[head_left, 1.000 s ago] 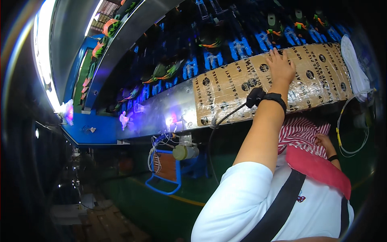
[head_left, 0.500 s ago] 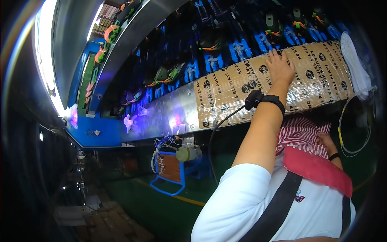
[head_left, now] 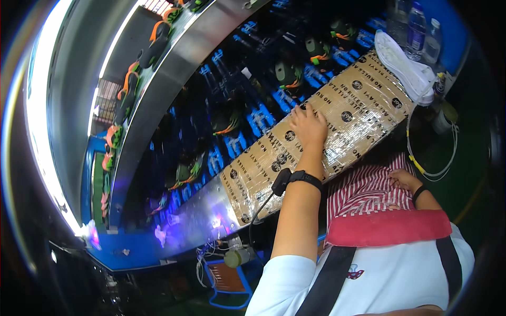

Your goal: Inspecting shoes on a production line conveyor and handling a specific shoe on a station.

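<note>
My left hand [head_left: 309,126] lies on a long piece of tape-covered brown cardboard [head_left: 363,113], its fingers spread and nothing held. The cardboard covers a ledge along the front of a dark conveyor. Beyond my fingertips, dark shoe uppers with orange and green trim, such as one shoe upper [head_left: 287,75], sit on blue holders. My right hand [head_left: 406,180] rests at my lap against a red-and-white striped apron [head_left: 363,184]. Its fingers are loosely bent but apart, and I see nothing in them.
White sole-shaped pieces [head_left: 398,66] lie at the cardboard's right end beside bottles [head_left: 416,31]. A thin clear hose [head_left: 408,139] loops down there. To the left runs a metal ledge [head_left: 203,210] with purple light. Overhead curves a metal hood [head_left: 153,79]; a blue-framed stand [head_left: 229,284] is below.
My view has turned, so the conveyor and cardboard slant more steeply and the bottles show. The shoe uppers sit differently along the conveyor. My left hand remains on the cardboard, my right at the apron.
</note>
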`<action>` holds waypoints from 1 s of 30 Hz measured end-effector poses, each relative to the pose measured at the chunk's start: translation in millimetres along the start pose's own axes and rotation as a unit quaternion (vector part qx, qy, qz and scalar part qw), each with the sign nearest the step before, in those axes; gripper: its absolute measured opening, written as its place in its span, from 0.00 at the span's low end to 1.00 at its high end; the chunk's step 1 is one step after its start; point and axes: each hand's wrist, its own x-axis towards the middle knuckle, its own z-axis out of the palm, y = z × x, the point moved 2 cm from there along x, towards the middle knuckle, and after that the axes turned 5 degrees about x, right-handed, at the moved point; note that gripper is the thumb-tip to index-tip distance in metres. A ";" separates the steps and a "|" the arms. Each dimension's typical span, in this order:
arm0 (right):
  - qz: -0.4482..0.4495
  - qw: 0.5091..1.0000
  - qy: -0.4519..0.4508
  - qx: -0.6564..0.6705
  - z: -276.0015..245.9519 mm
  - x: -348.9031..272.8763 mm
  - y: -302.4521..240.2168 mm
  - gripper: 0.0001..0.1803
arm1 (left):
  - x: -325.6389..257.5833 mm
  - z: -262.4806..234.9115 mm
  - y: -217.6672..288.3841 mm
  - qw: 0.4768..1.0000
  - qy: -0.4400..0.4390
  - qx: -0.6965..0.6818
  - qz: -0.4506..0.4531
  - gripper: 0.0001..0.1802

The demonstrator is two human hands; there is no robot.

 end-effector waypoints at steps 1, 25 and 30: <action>-0.005 1.000 0.003 0.007 -3.0 0.2 2.0 0.08 | 0.2 -2.2 2.7 1.000 0.001 -0.002 0.009 0.25; -0.040 0.998 0.000 0.049 -10.3 7.4 8.3 0.08 | 3.7 4.4 0.7 1.000 0.012 0.018 0.013 0.25; -0.060 0.998 -0.011 0.028 -5.4 7.2 11.1 0.11 | 3.6 4.4 1.3 0.999 0.005 0.033 0.021 0.26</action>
